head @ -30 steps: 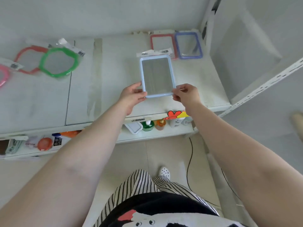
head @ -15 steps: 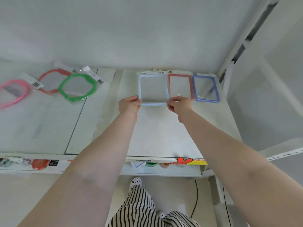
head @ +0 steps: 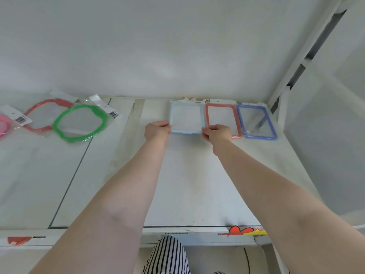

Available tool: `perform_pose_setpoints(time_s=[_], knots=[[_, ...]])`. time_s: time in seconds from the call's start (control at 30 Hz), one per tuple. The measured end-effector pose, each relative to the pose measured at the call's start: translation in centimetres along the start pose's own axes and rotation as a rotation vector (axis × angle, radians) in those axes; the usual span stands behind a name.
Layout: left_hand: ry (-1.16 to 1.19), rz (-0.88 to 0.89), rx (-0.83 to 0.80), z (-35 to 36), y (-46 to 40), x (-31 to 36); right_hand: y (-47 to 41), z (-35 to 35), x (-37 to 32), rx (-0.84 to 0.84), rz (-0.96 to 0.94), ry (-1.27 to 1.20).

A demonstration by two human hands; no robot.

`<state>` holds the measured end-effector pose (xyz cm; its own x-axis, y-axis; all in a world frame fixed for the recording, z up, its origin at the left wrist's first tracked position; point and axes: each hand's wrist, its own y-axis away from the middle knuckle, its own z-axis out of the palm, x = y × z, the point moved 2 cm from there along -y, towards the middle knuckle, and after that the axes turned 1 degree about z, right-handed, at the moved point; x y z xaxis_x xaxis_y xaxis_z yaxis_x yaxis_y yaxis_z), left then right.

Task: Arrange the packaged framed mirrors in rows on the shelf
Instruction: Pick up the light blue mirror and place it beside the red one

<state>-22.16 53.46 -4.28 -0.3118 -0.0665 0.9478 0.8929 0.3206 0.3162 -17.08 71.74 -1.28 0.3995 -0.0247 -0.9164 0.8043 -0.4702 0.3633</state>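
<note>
Mirrors in clear packaging lie along the back edge of the white shelf [head: 197,184]. Three rectangular ones sit side by side toward the back right corner: a light blue mirror [head: 186,118], a red mirror [head: 222,117] just beside it, and a dark blue mirror [head: 256,122] nearest the corner. The left hand [head: 157,130] pinches the near left corner of the light blue mirror, and the right hand [head: 217,133] pinches its near right corner, with its knuckles over the lower left part of the red mirror. The light blue mirror lies flat or nearly flat on the shelf. Toward the back left edge lie a green round mirror [head: 81,121] overlapping a red round mirror [head: 42,113], with a pink mirror [head: 4,124] at the far left, partly cut off.
</note>
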Motion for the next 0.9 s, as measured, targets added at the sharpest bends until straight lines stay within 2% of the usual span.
perform_pose_setpoints(time_s=[0.17, 0.33, 0.63, 0.73, 0.9], knots=[[-0.041, 0.038, -0.037, 0.1, -0.7, -0.2, -1.0, 0.6, 0.0, 0.012, -0.030, 0.127], [-0.212, 0.127, -0.022, -0.4, -1.0, -0.4, -1.3, 1.0, -0.2, 0.061, -0.086, 0.267], [-0.505, 0.326, -0.268, 0.7, -0.1, -0.4, -1.3, 0.8, 0.3, 0.308, -0.282, 0.704], [-0.584, 0.381, -0.271, 0.8, -0.5, -0.6, -1.6, 0.6, 1.0, 0.304, -0.254, 0.774], [-0.567, 0.376, -0.259, 1.0, -1.2, -0.9, -1.7, 0.8, 2.0, 0.284, -0.263, 0.793]])
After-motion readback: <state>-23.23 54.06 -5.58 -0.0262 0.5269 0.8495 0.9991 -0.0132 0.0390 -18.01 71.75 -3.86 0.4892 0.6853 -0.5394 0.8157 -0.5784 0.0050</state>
